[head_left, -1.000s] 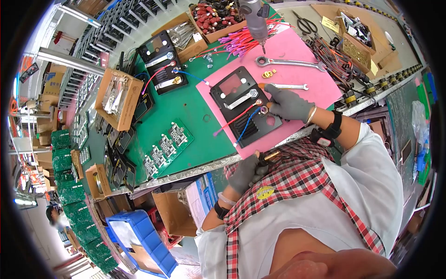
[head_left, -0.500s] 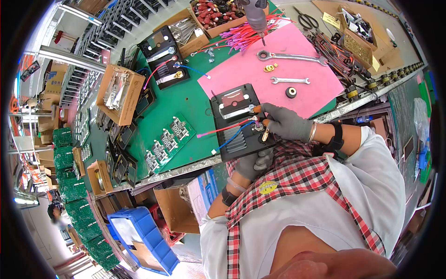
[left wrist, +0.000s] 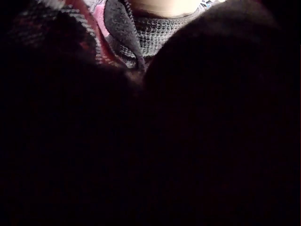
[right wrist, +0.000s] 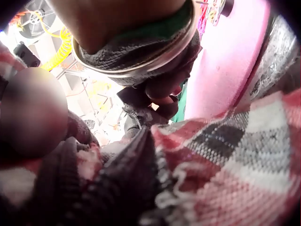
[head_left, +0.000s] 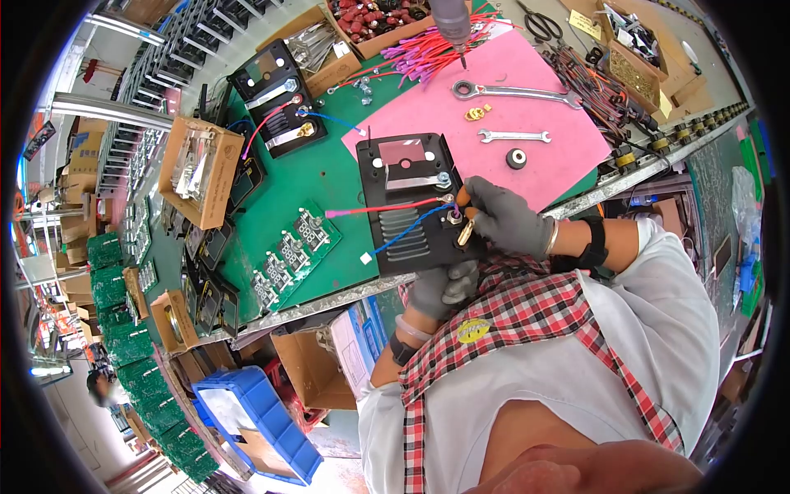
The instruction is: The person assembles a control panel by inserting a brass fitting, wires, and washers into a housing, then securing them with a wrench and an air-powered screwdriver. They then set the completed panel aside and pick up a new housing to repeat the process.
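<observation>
A black panel (head_left: 378, 194) is tilted at the table's near edge, partly over the pink mat (head_left: 502, 185). My right hand (head_left: 508, 220), in a grey glove with bare fingertips, grips its right side. Just below the thumb, a brass fitting (head_left: 466, 234) stands up from the panel's near right corner. A red wire (head_left: 387, 207) and a blue wire (head_left: 405, 233) run left from bolts near those fingers. My gloved left hand (head_left: 443, 290) lies at the near edge, its fingertips hidden under the panel. The left wrist view is mostly dark; checked cloth fills much of the right wrist view.
On the mat lie a large wrench (head_left: 514, 94), a small wrench (head_left: 516, 136), brass rings (head_left: 475, 114) and a black round part (head_left: 516, 158). A power driver (head_left: 451, 20) hangs above. Another black panel (head_left: 284, 99) and green circuit boards (head_left: 296, 251) sit left.
My left hand has carried the brass fitting to the panel's underside, and it now shows on top. The panel has shifted toward me and tilted. My right hand moved nearer, uncovering the black round part.
</observation>
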The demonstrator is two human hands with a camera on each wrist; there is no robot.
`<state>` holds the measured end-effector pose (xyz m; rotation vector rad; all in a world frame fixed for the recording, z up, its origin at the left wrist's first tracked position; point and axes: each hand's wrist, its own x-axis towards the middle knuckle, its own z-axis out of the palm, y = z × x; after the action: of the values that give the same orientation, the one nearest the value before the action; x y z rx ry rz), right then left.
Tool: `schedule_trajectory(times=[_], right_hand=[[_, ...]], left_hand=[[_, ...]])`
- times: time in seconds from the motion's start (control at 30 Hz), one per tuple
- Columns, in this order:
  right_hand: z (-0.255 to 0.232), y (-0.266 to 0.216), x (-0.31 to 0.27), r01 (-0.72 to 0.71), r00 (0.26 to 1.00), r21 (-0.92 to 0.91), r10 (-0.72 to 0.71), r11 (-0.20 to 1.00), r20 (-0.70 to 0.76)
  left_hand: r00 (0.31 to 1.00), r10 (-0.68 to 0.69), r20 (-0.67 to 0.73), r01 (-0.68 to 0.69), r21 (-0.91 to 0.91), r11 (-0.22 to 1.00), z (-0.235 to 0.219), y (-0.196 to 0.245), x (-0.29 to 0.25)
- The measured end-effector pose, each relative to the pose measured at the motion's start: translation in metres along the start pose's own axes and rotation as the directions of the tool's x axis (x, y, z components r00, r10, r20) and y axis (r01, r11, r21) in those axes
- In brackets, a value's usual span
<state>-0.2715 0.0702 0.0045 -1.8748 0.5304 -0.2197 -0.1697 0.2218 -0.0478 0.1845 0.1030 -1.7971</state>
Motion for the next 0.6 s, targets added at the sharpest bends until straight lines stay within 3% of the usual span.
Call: schedule_trajectory(times=[0.13,0.23,0.33,0.43,0.53,0.6], right_hand=[[0.001,0.009,0.004,-0.105,0.994,-0.042,0.105,0.994,0.013],[0.003,0.013,0.006,-0.146,0.989,-0.046,0.147,0.988,0.011],[0.0,0.008,0.007,-0.129,0.991,-0.079,0.13,0.989,0.011],[0.003,0.014,0.007,-0.087,0.996,-0.161,0.089,0.983,0.006],[0.004,0.016,0.007,-0.055,0.998,-0.193,0.056,0.98,-0.001],[0.001,0.014,0.008,-0.036,0.999,-0.166,0.039,0.985,0.011]], left_hand=[[0.995,0.103,0.016,-0.104,0.107,0.989,0.007,0.001,0.005],[0.959,0.267,-0.099,-0.18,0.513,0.839,0.016,-0.001,0.004],[0.941,0.299,-0.16,-0.247,0.281,0.927,0.025,-0.006,0.002],[0.943,0.332,-0.033,-0.279,0.467,0.839,0.019,-0.004,-0.005],[0.914,0.371,-0.165,-0.167,0.68,0.714,0.009,-0.002,-0.011],[0.917,0.365,-0.163,-0.15,0.707,0.691,0.013,0.0,-0.008]])
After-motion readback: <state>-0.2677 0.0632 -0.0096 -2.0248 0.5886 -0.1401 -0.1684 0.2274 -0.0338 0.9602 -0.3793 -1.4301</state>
